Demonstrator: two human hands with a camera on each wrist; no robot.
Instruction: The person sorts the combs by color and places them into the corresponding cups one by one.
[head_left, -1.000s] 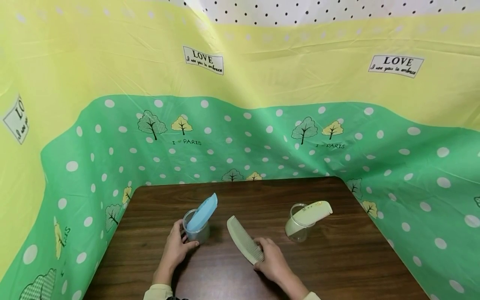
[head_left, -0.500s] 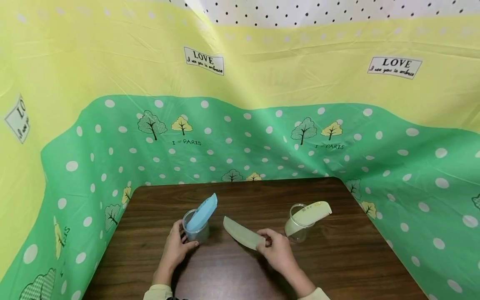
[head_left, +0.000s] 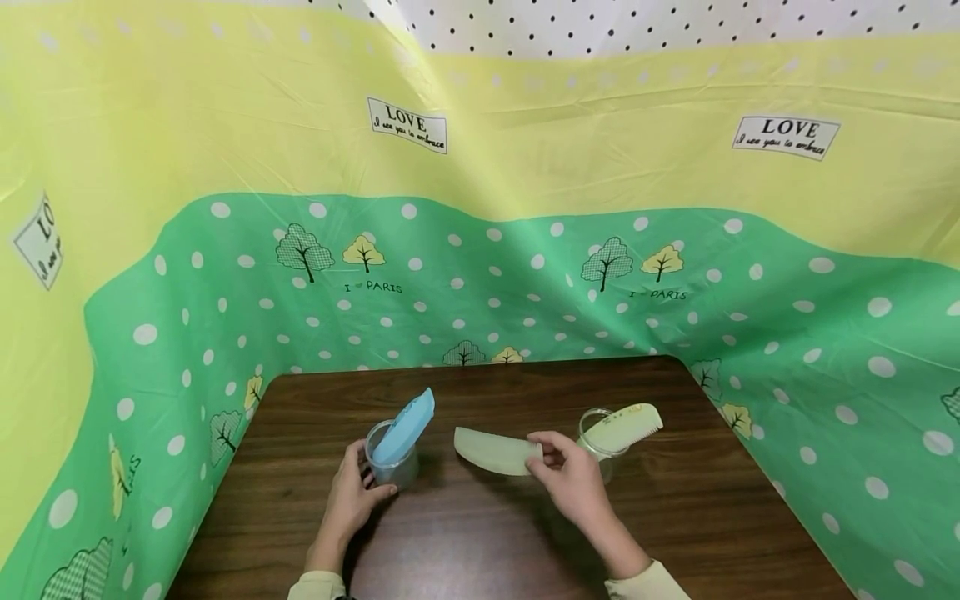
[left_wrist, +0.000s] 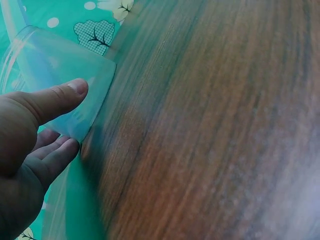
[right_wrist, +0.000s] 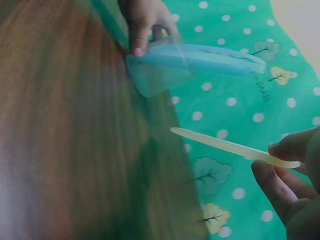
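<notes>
while pinched by the right hand (head_left: 572, 473) at one end, pale green comb (head_left: 497, 450) lifted above the desk (head_left: 480, 542), long axis level, free tip aimed left toward the cup (head_left: 392, 463) gripped by the left hand (head_left: 351, 497); hands apart.

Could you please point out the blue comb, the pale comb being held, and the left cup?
blue comb (head_left: 408, 425): head view, mid-body.
pale comb (head_left: 495, 451): head view, flat middle.
left cup (head_left: 397, 472): head view, clear wall.

"LOVE" labels (head_left: 407, 123) on yellow backdrop cloth (head_left: 225, 108), "I PARIS" under printed trees (head_left: 330, 250)
</notes>
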